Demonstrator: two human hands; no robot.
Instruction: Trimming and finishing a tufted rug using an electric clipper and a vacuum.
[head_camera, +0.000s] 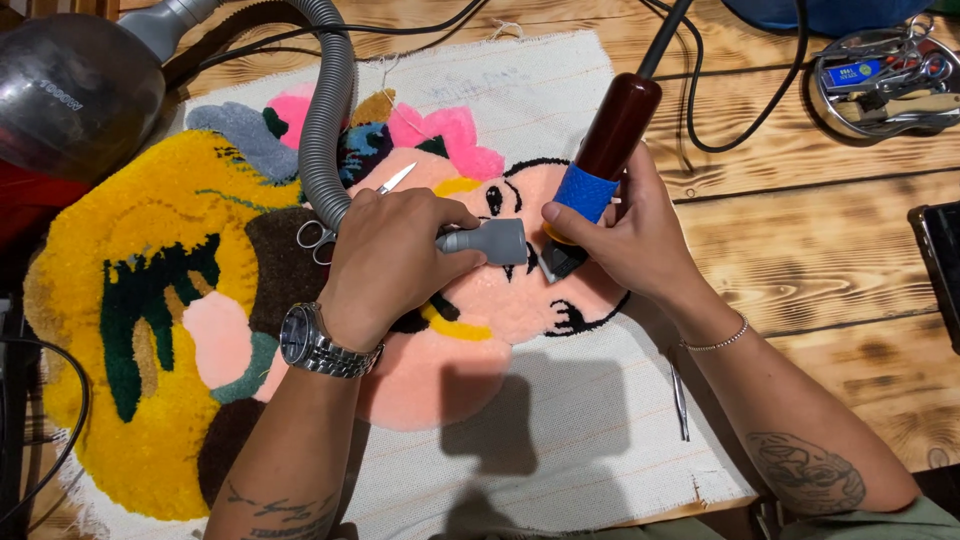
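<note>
Left hand (385, 262) knuckles up, fingers curled shut, wrist straight. Right hand (625, 235) fisted, thumb extended leftward. Both forearms angle inward.

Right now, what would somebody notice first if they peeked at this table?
Probably the big fluffy rug in yellow, pink, green and brown, spread on white cloth across the wooden table. In the middle, the left hand holds a grey vacuum nozzle on the pink part, and the right hand presses a dark red trimmer with a blue grip beside it.
</note>
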